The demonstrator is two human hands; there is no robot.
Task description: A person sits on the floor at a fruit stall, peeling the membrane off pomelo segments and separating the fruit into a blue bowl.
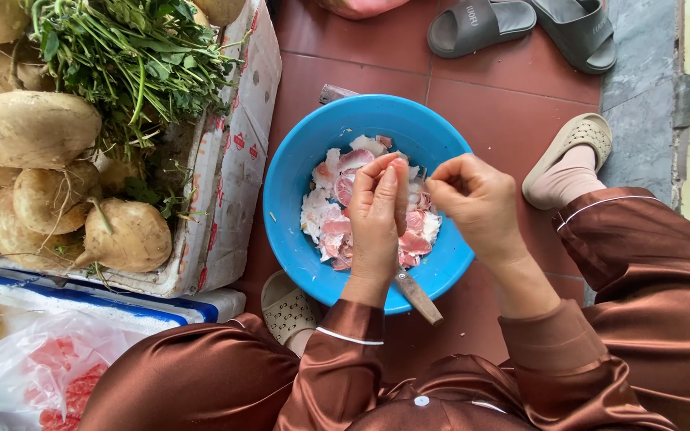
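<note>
A blue plastic bowl (297, 172) on the red tiled floor holds several pink and white slices of raw meat (325, 219). My left hand (377, 227) hovers over the meat, back up, fingers stretched straight and close together, nothing visible in it. My right hand (481, 207) is beside it over the bowl's right side, its fingers pinched together right at the left fingertips. No object shows in the pinch. A wooden knife handle (419, 298) sticks out over the bowl's near rim under my left wrist. The blade is hidden.
A white foam box (237, 160) on the left holds pale round tubers (29, 128) and leafy green herbs (133, 56). A plastic bag with red contents (49, 375) lies at lower left. Grey slippers (481, 24) rest beyond the bowl. My slippered feet (573, 156) flank the bowl.
</note>
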